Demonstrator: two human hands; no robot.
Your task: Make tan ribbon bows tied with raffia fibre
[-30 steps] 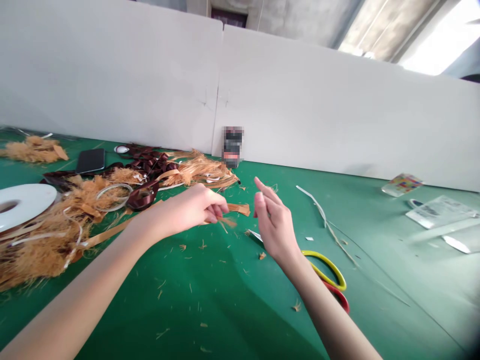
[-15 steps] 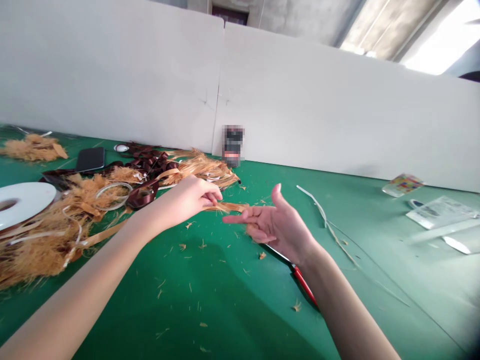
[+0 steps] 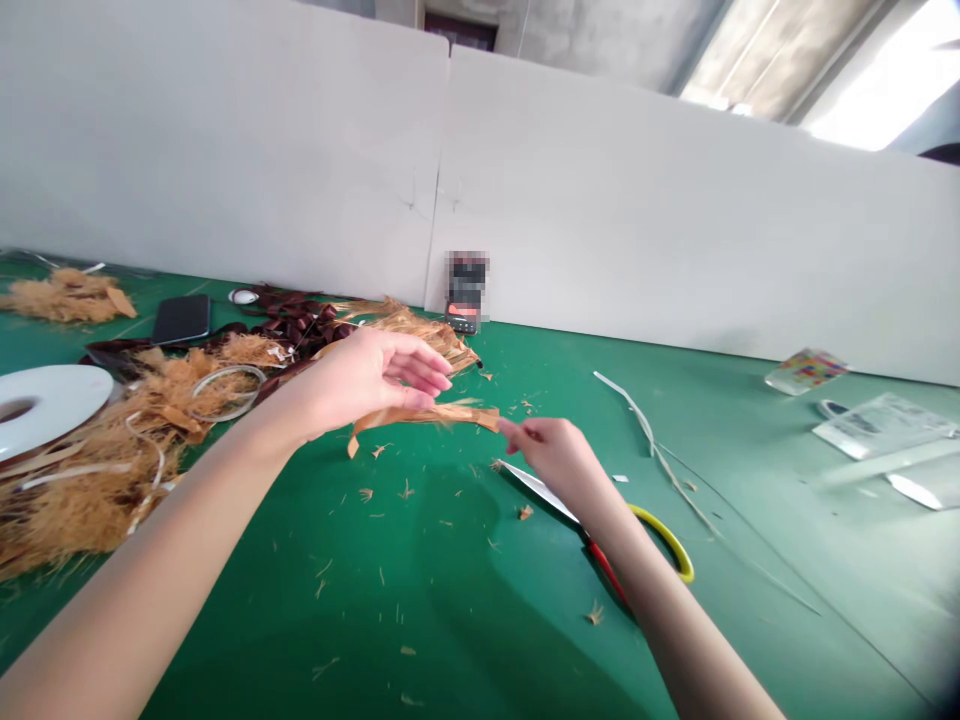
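A frayed tan ribbon strip (image 3: pixel 465 414) stretches between my hands, low over the green table. My right hand (image 3: pixel 555 455) is closed, thumb and fingers pinching the strip's right end. Over the strip's left part, my left hand (image 3: pixel 360 380) has its fingers stretched out and the thumb apart. The strip's left tail hangs below that palm; whether the hand touches it is hard to tell. Scissors (image 3: pixel 536 487) with red and yellow handles lie under my right wrist, which hides part of them.
Tan fibre heaps (image 3: pixel 67 500), a white spool (image 3: pixel 82 385), a black phone (image 3: pixel 181 318) and dark brown ribbon (image 3: pixel 300 325) crowd the left. A pixelated device (image 3: pixel 465 300) leans against the white partition (image 3: pixel 637 220). Right lie a pale cord (image 3: pixel 667 475) and clear plastic packets (image 3: pixel 885 425).
My left hand has loosened its pinch and spread its fingers, shifting slightly left. My right hand has turned from open palm to a pinch on the strip's end, uncovering more of the scissors.
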